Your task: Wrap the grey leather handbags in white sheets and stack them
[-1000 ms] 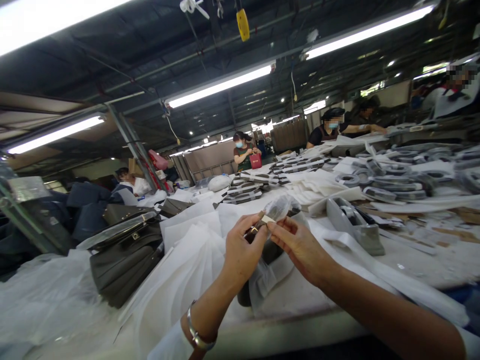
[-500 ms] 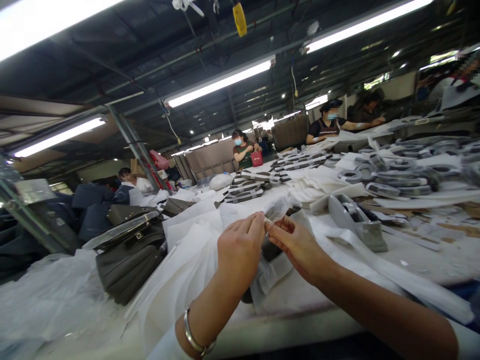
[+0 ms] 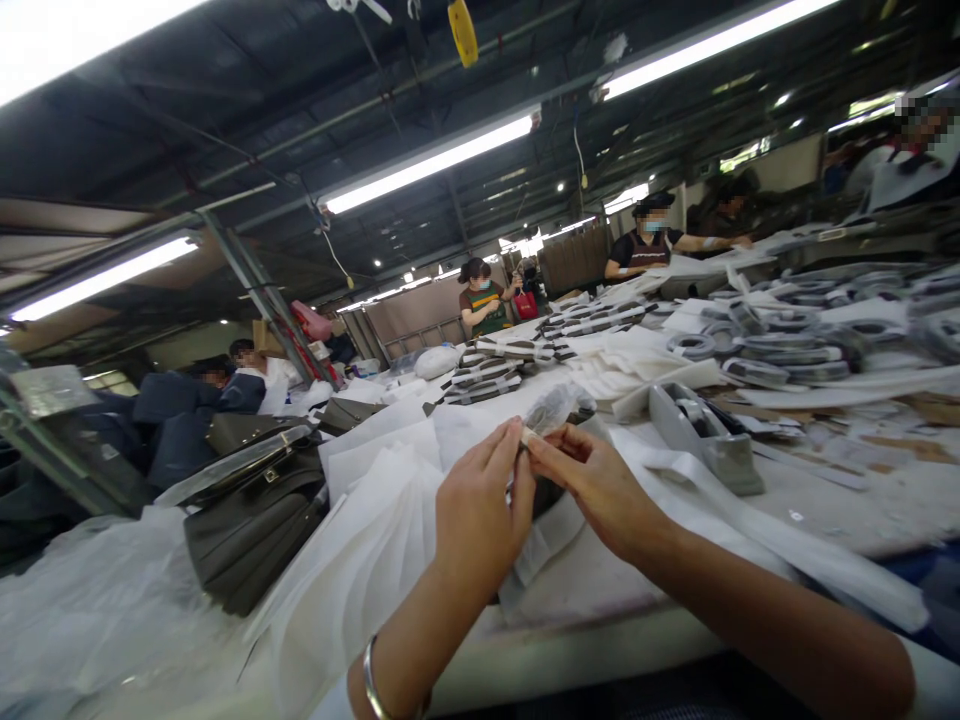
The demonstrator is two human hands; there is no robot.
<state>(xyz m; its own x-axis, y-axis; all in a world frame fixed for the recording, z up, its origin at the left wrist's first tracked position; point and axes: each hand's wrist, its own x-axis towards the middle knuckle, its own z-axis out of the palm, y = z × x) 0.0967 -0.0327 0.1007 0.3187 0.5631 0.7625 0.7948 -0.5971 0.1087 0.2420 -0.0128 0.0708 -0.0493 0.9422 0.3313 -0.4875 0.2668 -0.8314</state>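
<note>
Head view: the left hand (image 3: 484, 500) and right hand (image 3: 600, 485) are pinching a small pale strip (image 3: 527, 437) from opposite sides over the bench (image 3: 585, 600), toward its near edge, probably steadying it.

Small pale piece (image 3: 527, 437) between left hand (image 3: 480, 495) and right hand (image 3: 604, 485)

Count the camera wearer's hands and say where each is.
2: the left hand near the picture's middle and the right hand beside it, both at a small pale piece. Some fingers are partly hidden.
</note>
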